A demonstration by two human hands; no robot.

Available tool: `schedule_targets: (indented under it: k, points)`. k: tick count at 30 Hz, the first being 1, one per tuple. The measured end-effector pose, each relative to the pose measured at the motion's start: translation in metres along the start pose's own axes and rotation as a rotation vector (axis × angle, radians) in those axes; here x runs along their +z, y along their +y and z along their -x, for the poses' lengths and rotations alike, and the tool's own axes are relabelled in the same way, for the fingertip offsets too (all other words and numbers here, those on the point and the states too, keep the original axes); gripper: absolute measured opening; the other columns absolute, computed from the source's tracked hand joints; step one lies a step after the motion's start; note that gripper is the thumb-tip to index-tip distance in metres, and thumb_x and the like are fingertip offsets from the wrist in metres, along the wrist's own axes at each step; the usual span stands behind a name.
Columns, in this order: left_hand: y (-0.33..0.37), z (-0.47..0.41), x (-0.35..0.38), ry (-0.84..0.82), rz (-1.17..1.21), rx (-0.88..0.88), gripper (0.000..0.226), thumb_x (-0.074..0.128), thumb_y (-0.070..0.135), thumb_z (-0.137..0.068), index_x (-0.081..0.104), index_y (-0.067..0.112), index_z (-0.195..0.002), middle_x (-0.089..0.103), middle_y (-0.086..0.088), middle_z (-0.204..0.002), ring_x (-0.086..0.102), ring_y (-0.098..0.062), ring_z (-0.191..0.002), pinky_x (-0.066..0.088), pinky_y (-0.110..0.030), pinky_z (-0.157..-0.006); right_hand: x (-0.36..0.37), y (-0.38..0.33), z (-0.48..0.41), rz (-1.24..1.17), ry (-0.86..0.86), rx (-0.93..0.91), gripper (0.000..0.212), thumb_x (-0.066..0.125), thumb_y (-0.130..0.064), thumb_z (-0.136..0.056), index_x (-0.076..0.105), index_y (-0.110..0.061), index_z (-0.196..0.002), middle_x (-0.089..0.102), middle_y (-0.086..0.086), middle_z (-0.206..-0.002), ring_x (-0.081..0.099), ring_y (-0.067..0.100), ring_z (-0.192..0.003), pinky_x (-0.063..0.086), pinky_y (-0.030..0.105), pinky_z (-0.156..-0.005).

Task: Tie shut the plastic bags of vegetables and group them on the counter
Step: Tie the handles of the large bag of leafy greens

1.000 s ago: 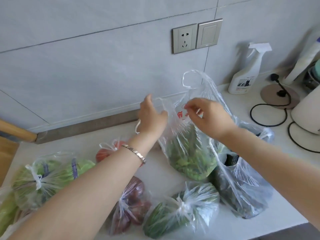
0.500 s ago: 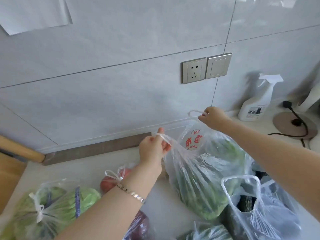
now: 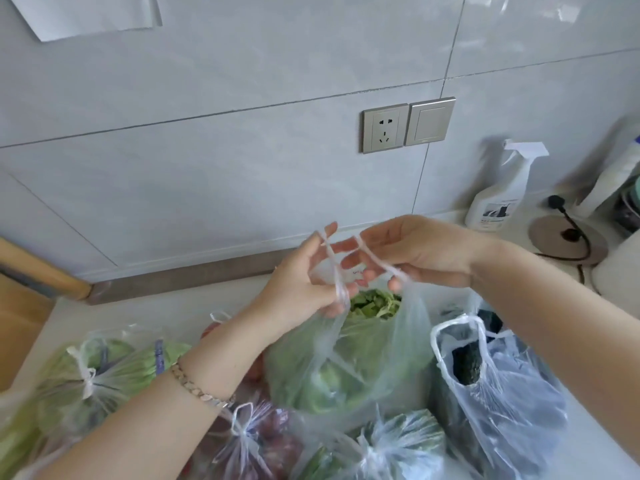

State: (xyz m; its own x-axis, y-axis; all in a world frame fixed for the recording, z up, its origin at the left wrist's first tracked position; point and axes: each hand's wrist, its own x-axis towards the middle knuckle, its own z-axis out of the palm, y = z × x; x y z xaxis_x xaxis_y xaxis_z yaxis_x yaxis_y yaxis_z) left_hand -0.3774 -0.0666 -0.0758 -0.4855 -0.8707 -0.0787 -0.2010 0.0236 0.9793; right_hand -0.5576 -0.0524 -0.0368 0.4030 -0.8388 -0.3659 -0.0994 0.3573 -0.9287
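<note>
A clear plastic bag of leafy greens (image 3: pixel 346 368) stands open-mouthed at the middle of the counter. My left hand (image 3: pixel 304 285) grips its left handle, the strap looped over the fingers. My right hand (image 3: pixel 415 254) holds the right handle, which runs across its fingers. Both hands meet just above the bag's mouth, the straps side by side. Around it lie tied bags: green vegetables (image 3: pixel 90 382) at the left, dark red produce (image 3: pixel 256 445) at the front, and greens (image 3: pixel 394 448) at the front middle. An untied bag with dark contents (image 3: pixel 491 396) stands to the right.
A white spray bottle (image 3: pixel 502 195) stands against the tiled wall at the right, beside a round base with a black power cord (image 3: pixel 571 244). A socket and switch (image 3: pixel 408 124) are on the wall. A wooden edge (image 3: pixel 38 271) shows at the far left.
My hands were apart, stretching the bag's handles outward; now they have come together above the bag's mouth with the straps side by side. The camera has tilted down slightly.
</note>
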Motion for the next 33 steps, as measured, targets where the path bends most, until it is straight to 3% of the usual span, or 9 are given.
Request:
schedule_targets:
  k: [5,9,12,13,19,23,26,28,33]
  points:
    - [-0.026,0.009,0.004,-0.265,-0.105,-0.038,0.095,0.075,-0.008,-0.066,0.028,0.040,-0.133,0.060,0.010,-0.096,0.061,0.006,-0.080,0.048,-0.010,-0.075,0.024,0.042,-0.016,-0.079,-0.138,0.070,0.027,0.060,-0.007,-0.081,0.062,0.003,-0.106,0.068,0.005,-0.090,0.061,0.014,-0.082,0.051,0.023,-0.081]
    - [-0.041,0.009,0.005,-0.187,-0.147,-0.023,0.058,0.073,0.010,-0.065,0.051,0.044,-0.105,0.060,0.006,-0.079,0.053,-0.014,-0.073,0.047,-0.021,-0.069,0.027,0.053,-0.004,-0.097,-0.133,0.083,0.011,0.064,-0.014,-0.079,0.067,-0.012,-0.089,0.065,-0.001,-0.081,0.060,0.008,-0.078,0.047,0.020,-0.081]
    - [-0.049,0.013,0.004,-0.066,-0.275,0.057,0.017,0.078,0.027,-0.066,0.061,0.028,-0.070,0.054,0.015,-0.060,0.047,-0.002,-0.058,0.038,-0.018,-0.063,0.022,0.063,0.004,0.136,0.157,0.083,0.016,0.068,-0.020,-0.080,0.058,-0.014,-0.070,0.052,-0.004,-0.061,0.049,0.006,-0.061,0.042,0.015,-0.064]
    - [-0.054,0.015,0.002,-0.014,-0.316,0.057,0.024,0.077,0.028,-0.069,0.055,0.024,-0.058,0.049,0.016,-0.053,0.043,0.000,-0.054,0.035,-0.015,-0.059,0.018,0.071,0.004,0.149,0.285,0.091,0.020,0.069,-0.023,-0.079,0.055,-0.013,-0.069,0.046,-0.002,-0.058,0.044,0.009,-0.057,0.039,0.017,-0.060]
    - [-0.084,0.030,-0.010,0.026,0.312,-0.287,0.041,0.059,0.015,-0.083,0.050,0.013,-0.044,0.033,0.007,-0.032,0.036,-0.015,-0.038,0.050,-0.027,-0.062,0.010,0.146,-0.013,-0.675,0.571,0.442,0.035,0.051,-0.015,-0.090,0.039,-0.016,-0.058,0.034,-0.005,-0.030,0.038,0.010,-0.033,0.043,0.018,-0.044]
    - [-0.084,0.028,0.000,-0.318,-0.602,-0.266,0.038,0.059,0.042,-0.085,0.055,0.014,-0.060,0.030,0.006,-0.042,0.027,-0.011,-0.038,0.027,-0.016,-0.041,0.025,0.174,-0.037,-0.920,0.696,0.474,0.035,0.041,-0.004,-0.094,0.037,-0.008,-0.060,0.036,0.000,-0.025,0.037,0.010,-0.021,0.041,0.016,-0.029]
    - [-0.081,0.026,-0.001,-0.295,-0.834,-0.070,0.046,0.057,0.036,-0.087,0.044,0.012,-0.050,0.031,0.004,-0.043,0.028,-0.008,-0.039,0.025,-0.015,-0.044,0.021,0.181,-0.051,-1.007,0.801,0.447,0.031,0.041,0.000,-0.094,0.036,-0.006,-0.064,0.037,0.004,-0.031,0.031,0.007,-0.017,0.032,0.009,-0.027]
    - [-0.084,0.025,-0.013,-0.229,-0.637,-0.098,0.044,0.057,0.023,-0.085,0.041,0.008,-0.047,0.031,0.006,-0.041,0.028,-0.007,-0.040,0.025,-0.013,-0.044,0.011,0.185,-0.058,-1.044,0.860,0.422,0.031,0.042,0.001,-0.094,0.036,-0.005,-0.064,0.036,0.005,-0.042,0.028,0.005,-0.017,0.029,0.009,-0.026]
    - [-0.120,0.023,-0.041,0.213,0.534,-0.518,0.037,0.038,-0.002,-0.083,0.031,0.014,-0.050,0.031,0.003,-0.035,0.031,-0.010,-0.034,0.031,-0.023,-0.047,-0.002,0.190,-0.060,-1.180,0.834,0.444,0.035,0.040,0.005,-0.091,0.032,-0.008,-0.059,0.030,0.004,-0.025,0.024,0.010,-0.017,0.029,0.013,-0.029]
